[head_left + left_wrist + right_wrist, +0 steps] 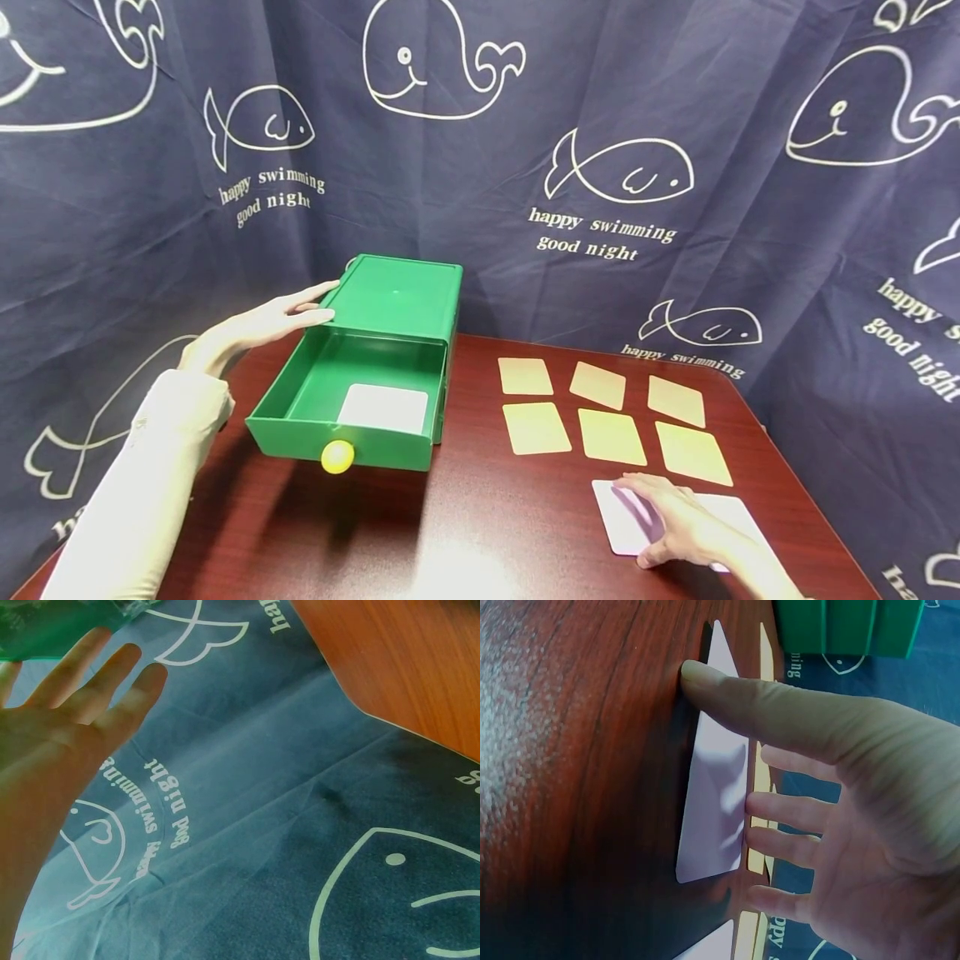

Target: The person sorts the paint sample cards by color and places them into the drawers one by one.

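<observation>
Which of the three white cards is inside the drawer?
The white card near the right front corner of the green drawer; the other two white cards are outside it, on the table at the right hand.

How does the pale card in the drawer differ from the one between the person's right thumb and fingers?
The drawer card lies inside the open green drawer, while the other card is out at the table. The right hand reaches over the other card and shades part of it; no hand covers the drawer card, which looks evenly bright. Both are pale and flat, with rounded corners.
</observation>
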`<control>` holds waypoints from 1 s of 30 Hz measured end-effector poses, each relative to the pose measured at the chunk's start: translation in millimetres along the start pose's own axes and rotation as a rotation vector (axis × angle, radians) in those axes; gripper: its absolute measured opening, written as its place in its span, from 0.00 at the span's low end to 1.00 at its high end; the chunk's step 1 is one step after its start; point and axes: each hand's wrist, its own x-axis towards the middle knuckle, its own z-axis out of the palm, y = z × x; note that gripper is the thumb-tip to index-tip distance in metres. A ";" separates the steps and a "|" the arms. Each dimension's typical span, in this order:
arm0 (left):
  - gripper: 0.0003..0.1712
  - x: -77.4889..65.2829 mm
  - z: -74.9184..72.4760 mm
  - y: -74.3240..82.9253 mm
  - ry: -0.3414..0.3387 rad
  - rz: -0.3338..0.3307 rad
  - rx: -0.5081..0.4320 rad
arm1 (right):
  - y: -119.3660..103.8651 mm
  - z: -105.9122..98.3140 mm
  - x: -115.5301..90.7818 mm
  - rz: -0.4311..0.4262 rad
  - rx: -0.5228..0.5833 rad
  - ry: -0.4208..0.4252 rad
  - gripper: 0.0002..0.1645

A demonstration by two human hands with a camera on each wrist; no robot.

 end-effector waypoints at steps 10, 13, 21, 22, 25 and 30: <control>0.38 -0.1 0.4 -0.9 -0.009 -0.017 -0.020 | -2.3 -1.0 4.8 0.024 -0.027 -0.019 0.54; 0.38 -0.8 -0.4 -0.5 -0.006 -0.013 -0.012 | -1.9 -1.1 7.2 0.033 -0.045 -0.024 0.55; 0.38 0.4 0.0 -1.6 0.000 -0.022 -0.018 | -4.4 -1.0 10.8 0.027 -0.043 -0.002 0.54; 0.38 0.5 0.0 -1.9 0.001 -0.023 -0.018 | -4.5 -0.6 11.2 0.019 -0.045 0.003 0.54; 0.38 0.5 0.0 -2.0 0.004 -0.021 -0.016 | -4.9 -0.1 13.1 0.020 -0.042 0.004 0.55; 0.38 0.4 0.3 -0.7 0.000 -0.011 -0.014 | -5.0 1.7 15.9 0.031 -0.035 0.001 0.56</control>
